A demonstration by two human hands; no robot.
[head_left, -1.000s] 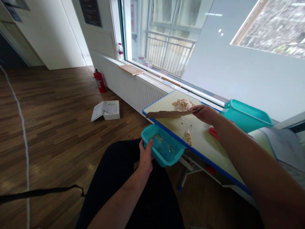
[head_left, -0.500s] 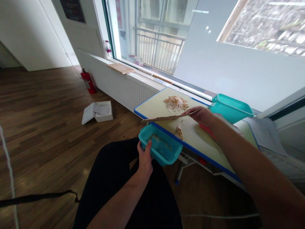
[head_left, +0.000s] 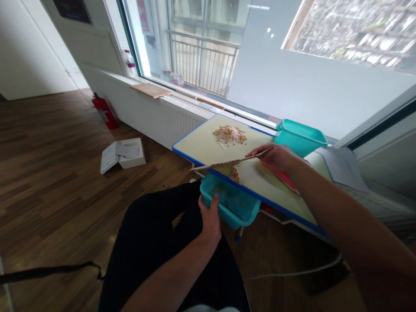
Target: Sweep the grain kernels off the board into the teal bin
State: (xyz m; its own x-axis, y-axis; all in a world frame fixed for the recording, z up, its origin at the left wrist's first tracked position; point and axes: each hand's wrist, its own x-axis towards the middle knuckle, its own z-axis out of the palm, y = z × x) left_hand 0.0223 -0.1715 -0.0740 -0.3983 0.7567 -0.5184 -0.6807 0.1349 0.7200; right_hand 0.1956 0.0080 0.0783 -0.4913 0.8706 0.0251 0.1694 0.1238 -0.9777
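My left hand grips the near left rim of a teal plastic bin, thumb over the edge. The bin is held just below the table's blue front edge, with a few pale bits on its bottom. My right hand pinches one end of a thin flat brown board, seen nearly edge-on, that looks like cardboard. The board reaches left across the table past its front edge. A small heap of yellow kernels with white powder lies at the edge, right beside the board. Behind it sits a larger kernel-and-powder pile.
A second teal bin stands at the back right of the table by the window. Under my right forearm lies a red item, partly hidden. A white open box and a fire extinguisher are on the floor to the left.
The board has come nearer the front edge, and the small kernel heap now sits closer to that edge. The held bin has shifted right along the table. The view has turned slightly.
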